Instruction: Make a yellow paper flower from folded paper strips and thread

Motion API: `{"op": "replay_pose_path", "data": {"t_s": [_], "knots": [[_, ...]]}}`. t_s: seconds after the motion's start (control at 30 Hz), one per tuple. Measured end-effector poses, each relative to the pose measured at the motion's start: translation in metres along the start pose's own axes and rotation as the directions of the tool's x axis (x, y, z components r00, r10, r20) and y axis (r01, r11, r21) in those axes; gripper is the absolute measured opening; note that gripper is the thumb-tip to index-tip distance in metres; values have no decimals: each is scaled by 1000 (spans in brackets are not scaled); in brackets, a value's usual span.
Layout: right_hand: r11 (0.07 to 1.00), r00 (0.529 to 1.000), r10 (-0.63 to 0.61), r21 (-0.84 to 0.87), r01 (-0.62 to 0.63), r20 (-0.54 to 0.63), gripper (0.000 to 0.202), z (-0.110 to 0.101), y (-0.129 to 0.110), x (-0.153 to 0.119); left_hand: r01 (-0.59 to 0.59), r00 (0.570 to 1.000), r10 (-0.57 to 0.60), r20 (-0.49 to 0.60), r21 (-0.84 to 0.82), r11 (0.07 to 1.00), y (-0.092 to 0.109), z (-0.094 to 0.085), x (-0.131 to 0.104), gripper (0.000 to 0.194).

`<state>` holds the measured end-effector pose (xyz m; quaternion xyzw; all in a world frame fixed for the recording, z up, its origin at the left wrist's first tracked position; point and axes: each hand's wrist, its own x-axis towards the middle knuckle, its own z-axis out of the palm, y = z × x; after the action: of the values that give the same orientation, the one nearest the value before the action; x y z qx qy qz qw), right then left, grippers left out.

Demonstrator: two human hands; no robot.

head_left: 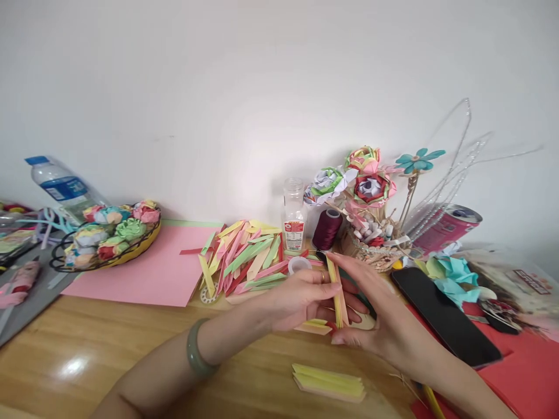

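Observation:
A small stack of folded yellow and peach paper strips (338,305) stands nearly upright between my two hands. My left hand (297,297) pinches its side with the thumb in front and fingers behind. Around its top and bottom ends curve the fingers and thumb of my right hand (384,311). Just below the hands, another yellow and peach folded bundle (315,327) is partly hidden by my left hand. Nearer the front, a similar bundle of folded strips (328,383) lies on the wooden table (244,372).
Behind lie a heap of coloured folded strips (248,256), a glass bottle (294,215) and a purple thread spool (327,229). Left are pink paper (174,262) and a basket (151,247) of paper flowers. Right are a flower basket (371,256), a phone (445,317) and red paper (524,366).

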<state>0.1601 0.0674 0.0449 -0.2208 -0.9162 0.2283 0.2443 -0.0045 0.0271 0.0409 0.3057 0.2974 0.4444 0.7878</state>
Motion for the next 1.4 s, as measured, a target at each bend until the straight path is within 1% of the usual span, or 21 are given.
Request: {"op": "replay_pose_path", "data": {"t_s": [0.17, 0.3, 0.4, 0.5, 0.57, 0.63, 0.7, 0.73, 0.77, 0.8, 0.83, 0.87, 0.93, 1.0, 1.07, 1.17, 1.23, 1.27, 1.33, 1.4], "knots": [[999, 999, 31, -23, -31, -9, 99, 2, 3, -5, 19, 1000, -20, 9, 16, 1000, -2, -4, 1, 24], [997, 1000, -18, -75, 17, -16, 102, 1, 3, -5, 35, 999, -36, 15, 47, 998, -1, -2, 0, 26], [996, 999, -33, -83, 34, 15, 105, 3, 4, -3, 35, 999, -34, -8, 53, 998, -1, 0, -1, 30], [997, 996, -53, -55, 57, 79, 102, 4, 6, -2, 28, 999, -25, -32, 72, 997, -3, 0, -1, 31], [998, 992, -59, 16, 57, 112, 96, 3, 7, -3, 27, 999, -23, -37, 104, 994, -3, -1, -1, 31], [994, 997, -6, 113, -3, 81, 80, -1, 7, -2, 17, 1000, -15, -17, 154, 988, -3, -2, -2, 33], [976, 993, 121, 186, -116, -14, 56, -6, 5, 0, 19, 999, -27, 31, 220, 975, -2, -2, -2, 34], [961, 978, 198, 208, -180, -69, 47, -8, 3, 2, 27, 997, -43, 56, 258, 966, -1, -2, -3, 34], [942, 955, 277, 228, -247, -109, 43, -10, 1, 4, 37, 995, -64, 76, 304, 952, 0, -2, -4, 31], [917, 931, 345, 251, -309, -115, 42, -10, -1, 6, 49, 992, -87, 90, 363, 930, 1, -1, -4, 28], [889, 912, 401, 278, -365, -85, 43, -10, -3, 7, 55, 990, -106, 92, 438, 897, 2, -1, -5, 25], [859, 898, 438, 310, -408, -31, 44, -10, -5, 9, 50, 990, -113, 88, 525, 850, 2, 0, -5, 24], [809, 889, 444, 376, -452, 113, 40, -7, -8, 11, 33, 992, -110, 67, 695, 718, 3, 1, -6, 26], [786, 893, 397, 423, -451, 213, 32, -3, -10, 10, 33, 995, -93, 27, 807, 590, 4, 3, -7, 28], [785, 901, 370, 444, -433, 225, 29, 0, -11, 9, 60, 997, -76, -24, 856, 514, 5, 3, -7, 26], [795, 906, 396, 439, -418, 146, 24, 0, -11, 9, 79, 997, -21, -78, 888, 454, 6, 2, -7, 25], [789, 898, 432, 450, -419, 81, 21, -1, -11, 10, 58, 996, 34, -82, 893, 446, 8, 0, -8, 24], [778, 892, 450, 466, -420, 52, 20, -3, -12, 10, 36, 996, 54, -69, 887, 460, 9, -2, -8, 25], [754, 883, 469, 512, -412, 19, 18, -5, -12, 10, -17, 998, 64, -19, 849, 528, 11, -4, -7, 28], [740, 889, 457, 544, -395, 24, 17, -6, -12, 8, -32, 999, 12, 32, 782, 622, 12, -5, -7, 31]]}}
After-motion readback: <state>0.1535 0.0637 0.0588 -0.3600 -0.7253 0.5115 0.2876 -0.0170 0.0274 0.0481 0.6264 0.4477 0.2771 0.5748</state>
